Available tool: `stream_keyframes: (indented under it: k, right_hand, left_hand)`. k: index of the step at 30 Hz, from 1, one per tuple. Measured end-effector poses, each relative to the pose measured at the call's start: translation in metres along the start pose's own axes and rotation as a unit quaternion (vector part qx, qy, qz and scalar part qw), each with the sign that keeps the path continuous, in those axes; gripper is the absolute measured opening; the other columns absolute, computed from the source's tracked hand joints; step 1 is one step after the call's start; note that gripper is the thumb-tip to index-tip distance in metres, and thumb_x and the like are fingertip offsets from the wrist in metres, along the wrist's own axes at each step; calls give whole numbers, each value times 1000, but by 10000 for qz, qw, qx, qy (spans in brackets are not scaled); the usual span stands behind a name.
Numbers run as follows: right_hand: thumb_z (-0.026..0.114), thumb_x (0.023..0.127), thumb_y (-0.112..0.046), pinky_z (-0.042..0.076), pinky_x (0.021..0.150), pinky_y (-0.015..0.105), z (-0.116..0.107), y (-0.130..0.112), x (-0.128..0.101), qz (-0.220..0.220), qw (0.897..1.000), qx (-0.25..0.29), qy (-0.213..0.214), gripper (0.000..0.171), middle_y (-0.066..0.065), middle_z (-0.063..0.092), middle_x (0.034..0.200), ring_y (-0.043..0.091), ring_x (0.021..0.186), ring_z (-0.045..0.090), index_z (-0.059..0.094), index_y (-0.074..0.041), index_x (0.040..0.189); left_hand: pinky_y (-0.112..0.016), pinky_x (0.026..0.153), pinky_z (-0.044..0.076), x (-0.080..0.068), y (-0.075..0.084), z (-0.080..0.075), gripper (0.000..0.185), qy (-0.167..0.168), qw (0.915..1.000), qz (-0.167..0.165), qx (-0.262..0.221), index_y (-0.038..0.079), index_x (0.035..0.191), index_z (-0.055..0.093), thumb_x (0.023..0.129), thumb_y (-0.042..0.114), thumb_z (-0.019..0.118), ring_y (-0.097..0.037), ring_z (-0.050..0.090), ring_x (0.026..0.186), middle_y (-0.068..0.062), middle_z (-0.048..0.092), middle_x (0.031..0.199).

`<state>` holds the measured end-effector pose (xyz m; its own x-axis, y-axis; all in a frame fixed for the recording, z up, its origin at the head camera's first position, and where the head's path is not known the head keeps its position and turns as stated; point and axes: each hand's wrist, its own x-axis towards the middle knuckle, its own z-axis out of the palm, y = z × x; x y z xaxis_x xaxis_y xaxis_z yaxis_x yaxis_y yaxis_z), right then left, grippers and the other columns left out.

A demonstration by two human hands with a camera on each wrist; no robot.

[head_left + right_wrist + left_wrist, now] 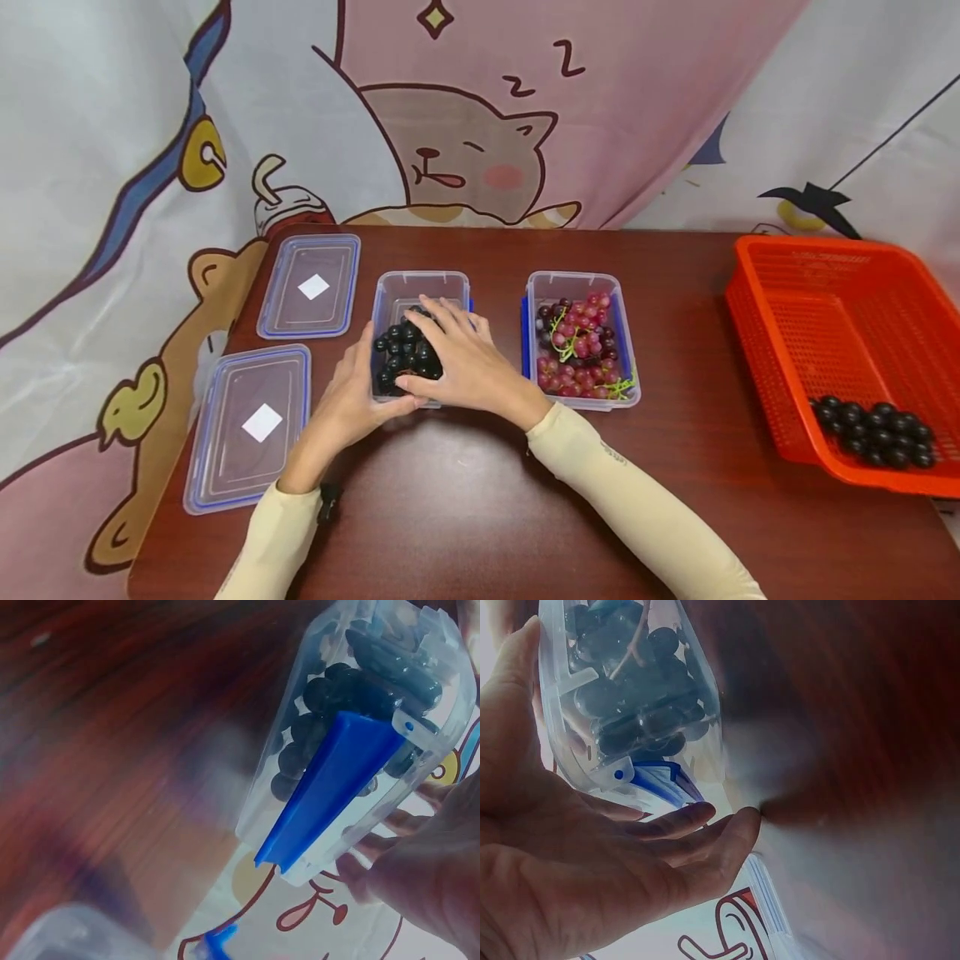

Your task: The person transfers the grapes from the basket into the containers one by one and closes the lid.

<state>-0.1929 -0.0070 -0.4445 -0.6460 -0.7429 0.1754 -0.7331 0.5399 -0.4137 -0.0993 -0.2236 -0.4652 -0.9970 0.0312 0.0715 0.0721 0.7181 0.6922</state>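
Note:
A clear plastic container (420,278) with blue side clips stands mid-table, holding a bunch of black grapes (397,354). My right hand (457,358) lies over the grapes with fingers spread, thumb at the container's near edge. Alongside the container's left wall and near corner rests my left hand (348,404), with fingers fairly straight. The left wrist view shows the left hand (592,870) beside the container's corner (630,774), the grapes (630,697) inside. The right wrist view shows the blue clip (337,780), the grapes (337,690) and the right hand (427,877).
A second clear container (577,277) with red grapes (581,350) stands just right. Two clear lids (310,286) (250,425) lie at the left. An orange basket (825,333) at the far right holds more black grapes (877,433). The table (487,500) is dark wood.

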Motion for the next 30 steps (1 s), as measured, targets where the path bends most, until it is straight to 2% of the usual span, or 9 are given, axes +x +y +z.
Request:
stream_keyframes:
  k: [4, 7, 9, 15, 18, 23, 30]
  right_hand:
    - [66, 98, -72, 32, 119, 64, -5, 2, -5, -154, 9999, -14, -37, 96, 10, 22, 180, 36, 163, 23, 37, -18, 171]
    - [68, 97, -71, 33, 118, 65, -10, 5, -9, -170, 9998, 62, 15, 95, 11, 22, 179, 36, 163, 24, 38, -18, 171]
    - [68, 97, -71, 34, 118, 65, -13, 8, -12, -163, 9998, 80, 123, 95, 12, 24, 178, 36, 161, 27, 39, -18, 170]
    - [69, 98, -68, 38, 117, 60, -25, 16, -21, -116, 9984, 302, 471, 90, 15, 30, 176, 37, 153, 42, 44, -16, 167]
    - [68, 98, -68, 37, 117, 59, -30, 19, -25, -49, 9976, 435, 543, 89, 13, 29, 177, 37, 152, 43, 44, -17, 167]
    - [64, 100, -70, 35, 118, 64, -38, 24, -33, 102, 9969, 455, 627, 88, 8, 26, 178, 37, 153, 41, 42, -20, 169]
    - [69, 98, -67, 33, 120, 65, -51, 30, -47, 169, 9952, 427, 869, 84, 5, 31, 176, 35, 154, 40, 47, -20, 165]
  left_hand:
    - [-81, 105, 37, 1, -4, 1, 138, 39, 9999, 41, 97, 5, 175, 8, 82, 65, 90, -63, 41, 139, -40, 37, 159]
    - [-80, 108, 36, 2, 3, -3, 137, -125, 9998, -96, 115, 2, 174, 7, 83, 59, 92, -63, 40, 141, -40, 35, 161]
    - [-79, 111, 35, 2, 8, -5, 136, -244, 9994, -211, 137, 1, 174, 6, 84, 54, 93, -62, 38, 144, -40, 33, 163]
    - [-77, 115, 31, 4, 10, -8, 140, -403, 9979, -438, 270, 3, 174, 1, 84, 55, 94, -57, 31, 151, -36, 29, 168]
    - [-78, 115, 30, 4, 11, -8, 142, -420, 9976, -450, 310, 4, 175, 0, 83, 56, 94, -57, 29, 152, -35, 28, 169]
    - [-79, 116, 27, 6, 9, -8, 144, -451, 9976, -441, 275, 6, 175, -1, 82, 59, 94, -57, 27, 154, -35, 27, 169]
    - [-78, 118, 24, 6, 8, -7, 144, -420, 9981, -373, 234, 6, 175, -1, 81, 57, 95, -56, 23, 156, -34, 27, 171]
